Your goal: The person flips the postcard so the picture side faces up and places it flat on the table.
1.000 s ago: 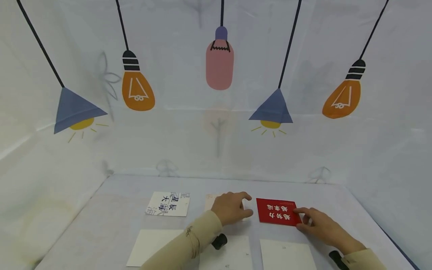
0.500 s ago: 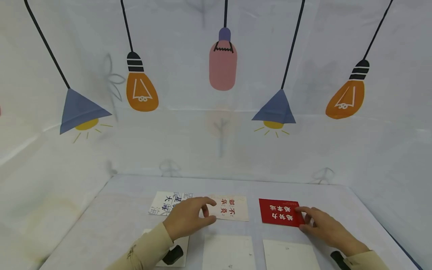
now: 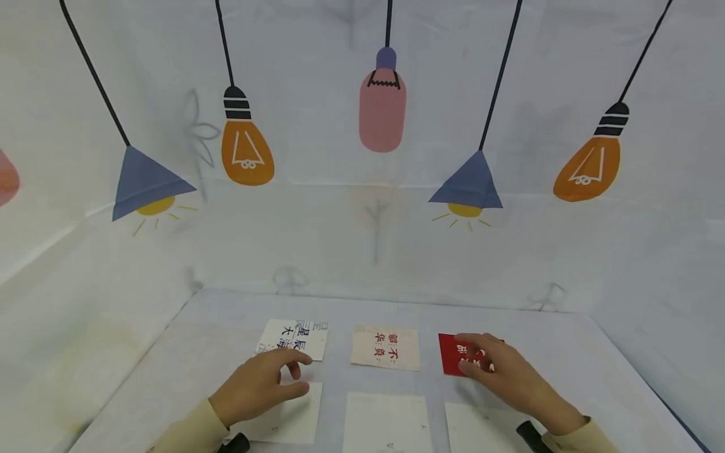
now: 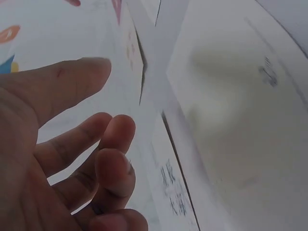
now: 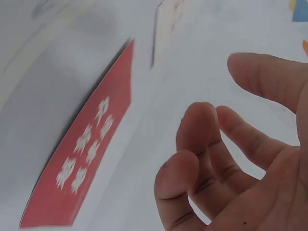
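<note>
My left hand (image 3: 260, 385) hovers at the left, fingers loosely bent and thumb apart, overlapping a white card with dark blue characters (image 3: 318, 336) and a plain white card (image 3: 300, 415). Nothing lies between its fingers in the left wrist view. On the right, my right hand (image 3: 512, 376) is raised over a red card with white characters (image 3: 449, 356), covering part of it in the head view. From the right wrist, the red card (image 5: 86, 154) appears apart from the fingers, which hold nothing. A cream card with red characters (image 3: 368, 346) lies between the two hands.
Two more pale cards with tiny marks, a middle one (image 3: 387, 421) and a right one (image 3: 472, 431), lie in the front row. The white tabletop (image 3: 226, 314) meets a white sheet wall (image 3: 317, 239) printed with hanging lamps. A dark strap (image 3: 532, 437) circles the right wrist.
My left hand has moved left and nearer, uncovering the cream card. My right hand has left the red card's right edge and moved left above it. The head view has shifted slightly.
</note>
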The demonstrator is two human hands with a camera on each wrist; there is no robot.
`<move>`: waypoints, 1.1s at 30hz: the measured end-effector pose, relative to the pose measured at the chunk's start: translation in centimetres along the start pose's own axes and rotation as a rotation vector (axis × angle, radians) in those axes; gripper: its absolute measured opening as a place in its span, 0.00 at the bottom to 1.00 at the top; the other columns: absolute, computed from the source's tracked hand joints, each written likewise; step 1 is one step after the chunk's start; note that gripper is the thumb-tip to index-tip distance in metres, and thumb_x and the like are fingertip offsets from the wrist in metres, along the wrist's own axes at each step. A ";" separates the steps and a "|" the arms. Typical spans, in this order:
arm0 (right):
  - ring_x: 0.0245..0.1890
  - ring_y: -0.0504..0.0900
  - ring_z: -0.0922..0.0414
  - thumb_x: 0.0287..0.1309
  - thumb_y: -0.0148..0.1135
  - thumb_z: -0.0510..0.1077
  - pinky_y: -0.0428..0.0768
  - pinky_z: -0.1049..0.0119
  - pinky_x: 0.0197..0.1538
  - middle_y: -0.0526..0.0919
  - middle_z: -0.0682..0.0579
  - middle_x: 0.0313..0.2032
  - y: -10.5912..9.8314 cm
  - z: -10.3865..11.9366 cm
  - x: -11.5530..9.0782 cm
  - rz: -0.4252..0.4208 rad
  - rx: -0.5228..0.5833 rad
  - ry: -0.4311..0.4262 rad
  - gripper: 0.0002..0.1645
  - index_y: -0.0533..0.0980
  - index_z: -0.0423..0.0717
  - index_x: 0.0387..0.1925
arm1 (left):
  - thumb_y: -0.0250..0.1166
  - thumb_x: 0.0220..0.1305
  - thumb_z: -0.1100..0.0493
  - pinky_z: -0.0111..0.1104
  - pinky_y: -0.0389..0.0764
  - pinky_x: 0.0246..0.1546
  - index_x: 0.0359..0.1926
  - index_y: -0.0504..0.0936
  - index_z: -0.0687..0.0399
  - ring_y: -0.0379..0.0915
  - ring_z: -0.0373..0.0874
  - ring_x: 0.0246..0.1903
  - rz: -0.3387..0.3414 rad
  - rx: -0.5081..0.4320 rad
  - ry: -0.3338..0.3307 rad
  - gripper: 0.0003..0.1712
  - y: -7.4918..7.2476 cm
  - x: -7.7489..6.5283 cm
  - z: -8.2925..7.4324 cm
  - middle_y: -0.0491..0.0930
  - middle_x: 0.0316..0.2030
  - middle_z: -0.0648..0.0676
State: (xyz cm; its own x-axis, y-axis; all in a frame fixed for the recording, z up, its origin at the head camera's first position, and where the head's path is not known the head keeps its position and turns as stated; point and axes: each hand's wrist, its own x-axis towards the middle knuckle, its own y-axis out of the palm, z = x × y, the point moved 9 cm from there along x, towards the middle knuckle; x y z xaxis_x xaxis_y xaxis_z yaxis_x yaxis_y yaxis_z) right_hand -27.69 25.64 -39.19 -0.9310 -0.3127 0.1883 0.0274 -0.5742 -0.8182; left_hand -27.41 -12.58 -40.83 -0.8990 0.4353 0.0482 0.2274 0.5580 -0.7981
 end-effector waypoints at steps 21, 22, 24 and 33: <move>0.34 0.76 0.64 0.59 0.73 0.50 0.78 0.70 0.31 0.79 0.56 0.48 4.8 5.2 1.7 0.031 0.063 0.074 0.31 0.75 0.56 0.63 | 0.81 0.45 0.40 0.37 0.69 0.33 0.64 0.77 0.48 0.67 0.45 0.33 0.055 0.058 -0.290 0.46 -1.9 -4.2 8.3 0.71 0.38 0.50; 0.34 0.75 0.65 0.60 0.73 0.51 0.78 0.70 0.31 0.79 0.56 0.48 5.3 5.5 1.7 0.049 0.062 0.065 0.32 0.74 0.55 0.64 | 0.82 0.44 0.41 0.38 0.70 0.34 0.64 0.77 0.48 0.67 0.45 0.34 0.067 0.052 -0.297 0.46 -1.8 -4.2 8.6 0.71 0.38 0.50; 0.35 0.76 0.64 0.61 0.72 0.53 0.77 0.70 0.30 0.78 0.56 0.49 6.2 6.2 1.7 0.089 0.074 0.042 0.33 0.73 0.54 0.65 | 0.83 0.42 0.41 0.39 0.71 0.38 0.64 0.77 0.46 0.67 0.45 0.36 0.083 0.049 -0.333 0.47 -1.6 -4.2 9.2 0.71 0.38 0.50; 0.46 0.78 0.55 0.62 0.70 0.56 0.80 0.66 0.40 0.78 0.57 0.52 7.7 8.1 1.8 0.109 0.102 0.021 0.33 0.73 0.54 0.65 | 0.85 0.36 0.41 0.42 0.72 0.41 0.66 0.77 0.46 0.68 0.46 0.38 0.101 0.047 -0.411 0.52 -0.8 -4.4 10.4 0.71 0.39 0.50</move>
State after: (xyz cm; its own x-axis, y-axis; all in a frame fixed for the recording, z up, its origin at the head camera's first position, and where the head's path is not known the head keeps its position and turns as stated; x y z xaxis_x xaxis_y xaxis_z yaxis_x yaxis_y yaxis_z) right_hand -26.21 14.52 -40.73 -0.9280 -0.3617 0.0892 0.1644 -0.6125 -0.7732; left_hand -27.55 -22.30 -46.65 -0.9496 0.1634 -0.2676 0.3135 0.4896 -0.8137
